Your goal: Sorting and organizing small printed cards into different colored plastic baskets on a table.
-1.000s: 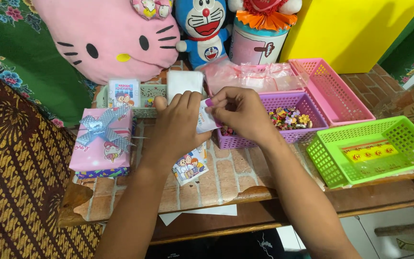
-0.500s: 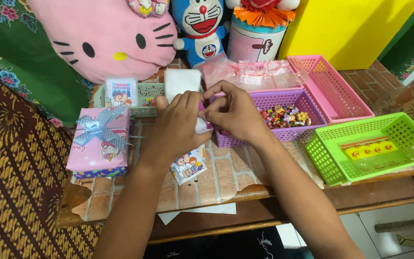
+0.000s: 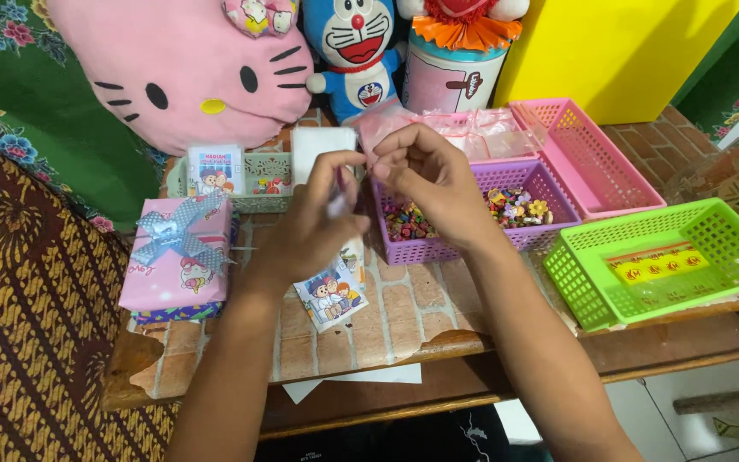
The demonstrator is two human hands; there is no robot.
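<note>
— What have your hands got just now?

— My left hand (image 3: 318, 227) and my right hand (image 3: 425, 175) meet above the bench (image 3: 404, 316), fingertips pinched together on a small clear plastic bag (image 3: 338, 204). Both are closed down to a pinch, the other fingers curled loosely. I cannot tell whether anything is in the bag yet; it is mostly hidden between my fingers.

— Where is that, relative to the rest?

— Just over the left end of the purple basket (image 3: 472, 218), which holds a heap of small coloured beads and flower-shaped bits. Behind it lies a pile of empty clear bags (image 3: 472, 133), and beside that an empty pink basket (image 3: 588, 158).

— So how far along does it look?

— Early to middling, I would judge. A printed cartoon packet (image 3: 331, 295) lies on the bench under my left wrist, and a pink gift box with a silver bow (image 3: 180, 252) sits at the left, wrapped. The green basket (image 3: 669, 257) on the right holds only a flat yellow strip. The purple basket has plenty of beads in it and the stack of bags looks thick, so much seems left.

— Anything else behind?

— A pink cat plush (image 3: 181, 68) and a blue cat toy (image 3: 359, 47) lean at the back.
</note>
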